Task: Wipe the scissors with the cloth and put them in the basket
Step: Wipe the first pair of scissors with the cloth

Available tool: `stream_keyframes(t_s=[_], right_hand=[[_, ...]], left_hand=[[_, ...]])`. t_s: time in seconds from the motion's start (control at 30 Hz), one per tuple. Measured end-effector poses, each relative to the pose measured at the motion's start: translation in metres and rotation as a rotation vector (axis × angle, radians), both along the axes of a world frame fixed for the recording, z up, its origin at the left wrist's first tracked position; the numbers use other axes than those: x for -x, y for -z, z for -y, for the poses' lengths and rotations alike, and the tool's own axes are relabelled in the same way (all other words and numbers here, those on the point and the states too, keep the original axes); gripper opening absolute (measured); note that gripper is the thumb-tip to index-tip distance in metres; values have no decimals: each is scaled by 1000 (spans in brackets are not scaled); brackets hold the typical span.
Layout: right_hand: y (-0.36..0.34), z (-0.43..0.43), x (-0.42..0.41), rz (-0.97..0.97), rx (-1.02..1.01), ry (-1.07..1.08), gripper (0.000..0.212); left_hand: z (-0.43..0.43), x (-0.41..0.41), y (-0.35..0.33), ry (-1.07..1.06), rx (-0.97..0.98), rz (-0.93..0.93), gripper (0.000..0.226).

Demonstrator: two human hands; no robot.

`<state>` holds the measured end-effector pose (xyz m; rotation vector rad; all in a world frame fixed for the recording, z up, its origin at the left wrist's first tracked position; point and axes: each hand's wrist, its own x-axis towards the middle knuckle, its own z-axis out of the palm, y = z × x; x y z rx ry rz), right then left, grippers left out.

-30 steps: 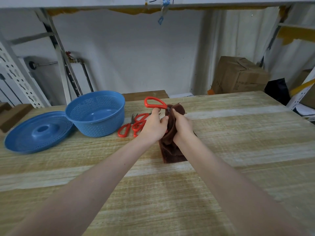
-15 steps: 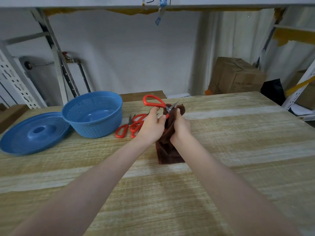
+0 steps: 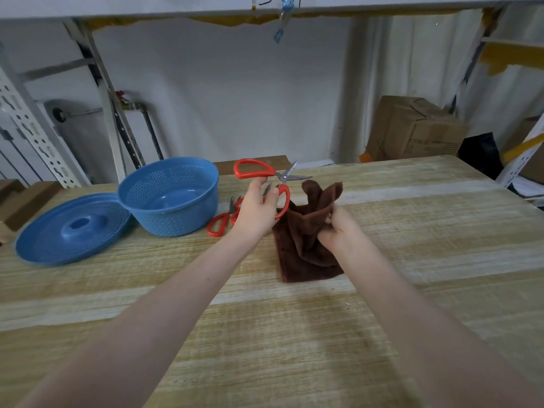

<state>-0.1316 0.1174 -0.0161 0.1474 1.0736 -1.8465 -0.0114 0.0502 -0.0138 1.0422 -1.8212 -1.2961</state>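
Observation:
My left hand (image 3: 259, 209) grips red-handled scissors (image 3: 266, 175) by the handles, lifted above the table with the short steel blades spread open and pointing right. My right hand (image 3: 338, 228) holds a dark brown cloth (image 3: 303, 245), bunched at the top, its lower part hanging down to the wooden table (image 3: 412, 245). The blades are clear of the cloth. More red-handled scissors (image 3: 219, 222) lie on the table behind my left hand, partly hidden. A blue perforated basket (image 3: 169, 195) stands to the left of them.
A blue round lid (image 3: 72, 229) lies flat left of the basket. Cardboard boxes (image 3: 412, 129) and metal shelving stand beyond the table's far edge.
The scissors have come out of the cloth and their blades have spread open. My right hand with the cloth has moved right, away from my left hand.

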Motion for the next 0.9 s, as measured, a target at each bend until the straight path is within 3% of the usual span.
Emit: stream_keyframes(t_s=[0.13,0.27,0.47,0.57,0.7,0.9], right_hand=[[6,6,-4,113,98,93,28],[7,7,-15,-41,206,-47,30],[9,18,-21,-330,-120,-212,27],[7,20,-20,-410,-171,-234,15],[5,23,-23,-351,-174,-185,19],[-4,28,-21,-258,-172,-54,8]], left_hand=[[-6,4,2,22,-13,-24,44],[-13,6,3,37,10,0,44],[-16,2,2,70,43,28,42],[-18,0,5,78,93,19,40],[-20,0,7,95,119,13,33],[-20,6,0,102,137,50,40]])
